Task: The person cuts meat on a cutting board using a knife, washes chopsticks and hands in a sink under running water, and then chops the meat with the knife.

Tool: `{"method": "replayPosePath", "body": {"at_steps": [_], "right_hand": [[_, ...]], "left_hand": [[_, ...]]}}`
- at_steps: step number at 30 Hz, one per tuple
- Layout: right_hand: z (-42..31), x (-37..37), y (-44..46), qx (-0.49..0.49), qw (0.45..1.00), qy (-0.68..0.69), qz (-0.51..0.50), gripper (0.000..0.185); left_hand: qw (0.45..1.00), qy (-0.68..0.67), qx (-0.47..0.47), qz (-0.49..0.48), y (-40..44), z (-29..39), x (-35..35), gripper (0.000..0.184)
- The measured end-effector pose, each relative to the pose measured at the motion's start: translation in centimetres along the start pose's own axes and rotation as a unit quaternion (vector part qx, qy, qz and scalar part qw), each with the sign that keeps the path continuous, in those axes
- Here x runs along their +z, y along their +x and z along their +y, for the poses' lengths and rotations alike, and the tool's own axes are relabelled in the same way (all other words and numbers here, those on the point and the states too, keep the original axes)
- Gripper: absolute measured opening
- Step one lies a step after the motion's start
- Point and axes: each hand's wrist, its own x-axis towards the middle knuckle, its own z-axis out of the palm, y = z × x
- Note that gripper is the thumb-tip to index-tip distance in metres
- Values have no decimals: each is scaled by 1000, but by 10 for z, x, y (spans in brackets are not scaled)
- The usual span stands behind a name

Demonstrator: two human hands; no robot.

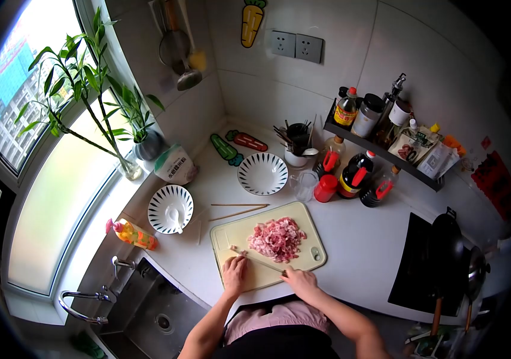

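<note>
A heap of chopped raw pink meat (277, 239) lies on the cream cutting board (224, 238). My right hand (299, 282) is closed around the handle of a kitchen knife (265, 263). Its blade slants up and left across the board, along the near side of the meat. My left hand (235, 275) rests on the board's left part, fingers extended, with the fingertips close to the blade's tip; whether they touch it I cannot tell. A few small meat bits (233, 248) sit just beyond those fingers.
Behind the board are wooden chopsticks (238, 212), a patterned bowl (262, 174) and another bowl holding a white spoon (172, 216). Sauce bottles (354, 176) stand at the back right. A sink (158, 314) is at left, a stove (414, 269) with pans at right.
</note>
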Motion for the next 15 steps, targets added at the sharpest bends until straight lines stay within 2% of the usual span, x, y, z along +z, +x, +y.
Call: {"method": "replayPosePath", "body": {"at_steps": [3, 5, 7, 10, 11, 13, 14, 15], "right_hand": [[16, -22, -26, 21, 1000, 3, 1, 36], [16, -25, -31, 24, 1000, 2, 10, 37], [12, -25, -35, 41, 998, 14, 39, 37], [8, -21, -38, 49, 997, 23, 57, 37], [8, -21, -39, 49, 997, 23, 57, 37], [9, -21, -43, 65, 995, 43, 65, 37], [10, -22, -46, 66, 995, 43, 66, 37], [13, -22, -50, 68, 994, 49, 76, 38]], "left_hand": [[998, -57, 9, 29, 13, -9, -16, 32], [992, -53, -110, 23, 25, -20, -19, 30], [991, -61, -117, 29, 45, -28, -21, 27], [999, -10, -24, -29, 68, -49, -11, 18], [999, -11, -24, -28, 69, -54, -5, 18], [984, -33, -119, -130, 80, -53, -4, 13], [984, -34, -118, -130, 83, -51, -4, 13], [981, -96, -80, -150, 85, -48, -3, 11]]}}
